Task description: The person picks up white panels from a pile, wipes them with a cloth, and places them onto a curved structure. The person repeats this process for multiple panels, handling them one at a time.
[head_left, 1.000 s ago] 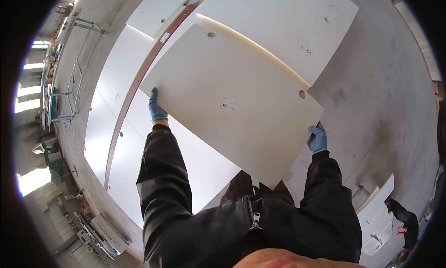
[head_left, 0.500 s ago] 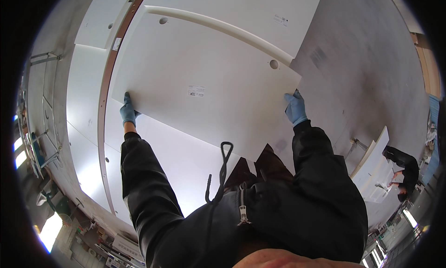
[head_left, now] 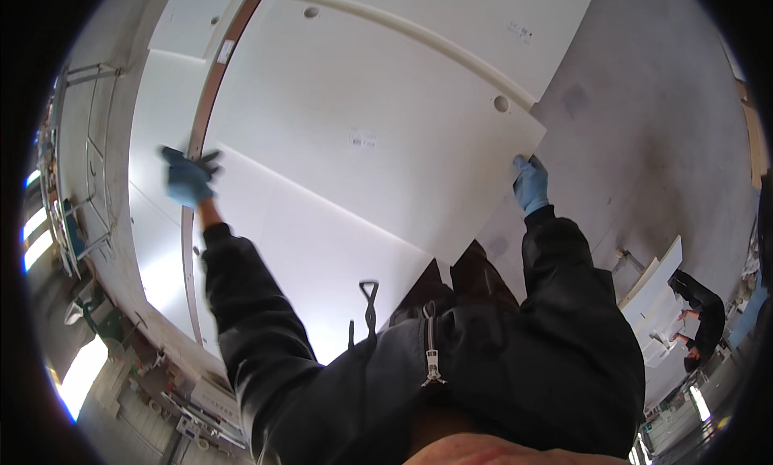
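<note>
A large white panel [head_left: 386, 86] with two round holes and a small printed label lies tilted across the view in front of me. My right hand [head_left: 531, 183], in a blue glove, is closed on its right edge, near the corner. Off the panel's left corner, my gloved left hand [head_left: 188, 179] hovers over or touches a long brown strip [head_left: 211, 86]; which of these I cannot tell. Its fingers are spread and slightly smeared by motion, with nothing in them. Beneath the panel is another white board surface [head_left: 314, 239].
More white boards [head_left: 165, 143] lie left of the strip, and another labelled board [head_left: 499, 22] lies beyond the panel. A metal frame [head_left: 95, 155] stands at the far left. At the right, a person in dark clothes [head_left: 708, 312] bends by a white board [head_left: 654, 288].
My left hand has let go of the panel's left corner and moved left to the brown strip, its fingers spreading. The right hand keeps its hold. The whole view has shifted slightly.
</note>
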Tool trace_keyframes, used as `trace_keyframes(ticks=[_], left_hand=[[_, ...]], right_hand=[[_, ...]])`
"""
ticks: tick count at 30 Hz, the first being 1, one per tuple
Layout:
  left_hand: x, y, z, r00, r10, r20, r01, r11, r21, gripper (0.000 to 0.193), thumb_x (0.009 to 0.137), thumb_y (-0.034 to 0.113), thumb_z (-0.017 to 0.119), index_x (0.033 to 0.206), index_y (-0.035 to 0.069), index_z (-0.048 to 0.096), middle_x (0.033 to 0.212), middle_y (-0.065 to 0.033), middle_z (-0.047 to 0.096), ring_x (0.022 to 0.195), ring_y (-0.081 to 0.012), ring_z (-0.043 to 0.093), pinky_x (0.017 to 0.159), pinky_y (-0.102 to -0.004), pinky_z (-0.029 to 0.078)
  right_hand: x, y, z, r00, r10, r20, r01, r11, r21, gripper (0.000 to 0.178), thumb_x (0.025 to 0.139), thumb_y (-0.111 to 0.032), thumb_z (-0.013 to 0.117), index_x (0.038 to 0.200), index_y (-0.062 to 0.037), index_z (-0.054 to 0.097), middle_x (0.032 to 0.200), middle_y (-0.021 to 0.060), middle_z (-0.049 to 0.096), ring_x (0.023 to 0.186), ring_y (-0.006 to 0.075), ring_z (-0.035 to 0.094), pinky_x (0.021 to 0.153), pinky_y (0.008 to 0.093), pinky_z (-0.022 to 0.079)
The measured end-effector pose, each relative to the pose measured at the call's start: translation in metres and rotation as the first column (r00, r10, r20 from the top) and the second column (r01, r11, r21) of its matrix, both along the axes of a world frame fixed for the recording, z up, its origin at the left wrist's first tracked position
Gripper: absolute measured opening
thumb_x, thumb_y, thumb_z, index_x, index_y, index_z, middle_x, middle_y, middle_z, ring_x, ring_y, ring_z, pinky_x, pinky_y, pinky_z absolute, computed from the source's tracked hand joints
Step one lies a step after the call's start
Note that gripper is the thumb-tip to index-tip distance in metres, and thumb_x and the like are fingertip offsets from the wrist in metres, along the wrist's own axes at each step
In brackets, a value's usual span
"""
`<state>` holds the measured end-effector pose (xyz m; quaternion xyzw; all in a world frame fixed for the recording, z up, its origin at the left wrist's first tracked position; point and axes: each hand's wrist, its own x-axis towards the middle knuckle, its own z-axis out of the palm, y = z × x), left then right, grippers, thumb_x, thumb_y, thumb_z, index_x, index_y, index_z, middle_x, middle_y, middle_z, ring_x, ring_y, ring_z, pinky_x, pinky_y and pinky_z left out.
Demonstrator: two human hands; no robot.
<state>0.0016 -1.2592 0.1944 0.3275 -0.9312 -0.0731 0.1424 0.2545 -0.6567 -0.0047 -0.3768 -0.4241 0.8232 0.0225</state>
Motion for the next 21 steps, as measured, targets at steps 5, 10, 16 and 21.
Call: trace_keyframes(ticks=[5, 10, 16, 21], left_hand=[[-0.032, -0.049, 0.055, 0.821, -0.447, -0.354, 0.393, 0.894, -0.216, 0.059, 0.099, 0.052, 0.05, 0.118, -0.002, 0.064, 0.103, -0.0169, 0.07, 0.091, -0.0275, 0.068, 0.078, -0.0406, 0.056], [0.066, 0.029, -0.063, 0.89, -0.442, -0.11, 0.44, 0.897, -0.038, 0.071, 0.094, 0.048, 0.063, 0.139, -0.005, 0.048, 0.14, -0.0238, 0.052, 0.131, -0.0354, 0.05, 0.112, -0.0425, 0.04], [0.137, 0.108, -0.139, 0.883, -0.467, 0.048, 0.469, 0.876, -0.113, 0.074, 0.094, 0.054, 0.054, 0.146, 0.002, 0.042, 0.149, -0.026, 0.041, 0.14, -0.0399, 0.037, 0.115, -0.0475, 0.031], [0.141, 0.122, -0.157, 0.939, -0.334, 0.08, 0.335, 0.942, 0.009, 0.08, 0.097, 0.058, 0.04, 0.156, 0.006, 0.022, 0.159, -0.0245, 0.025, 0.148, -0.0396, 0.021, 0.12, -0.0499, 0.015]], right_hand=[[-0.005, -0.005, 0.009, 0.967, 0.068, 0.245, -0.149, 0.933, 0.328, 0.046, 0.087, -0.021, 0.067, 0.126, 0.0001, 0.053, 0.103, 0.0078, 0.06, 0.086, 0.0204, 0.056, 0.081, 0.0362, 0.047], [-0.03, -0.029, 0.046, 0.98, 0.109, 0.168, -0.129, -0.296, 0.946, 0.061, 0.084, -0.039, 0.069, 0.129, -0.0033, 0.048, 0.14, 0.023, 0.045, 0.13, 0.0442, 0.041, 0.106, 0.0556, 0.033], [-0.04, -0.11, 0.076, 0.523, 0.665, 0.533, -0.247, -0.48, 0.842, 0.073, 0.079, -0.05, 0.068, 0.132, -0.0031, 0.05, 0.152, 0.0207, 0.035, 0.142, 0.0421, 0.028, 0.113, 0.0611, 0.022], [0.098, -0.134, 0.105, -0.118, 0.95, 0.291, -0.114, -0.304, 0.946, 0.045, 0.079, -0.016, 0.065, 0.123, -0.0058, 0.059, 0.139, 0.013, 0.053, 0.124, 0.0366, 0.054, 0.104, 0.0496, 0.044]])
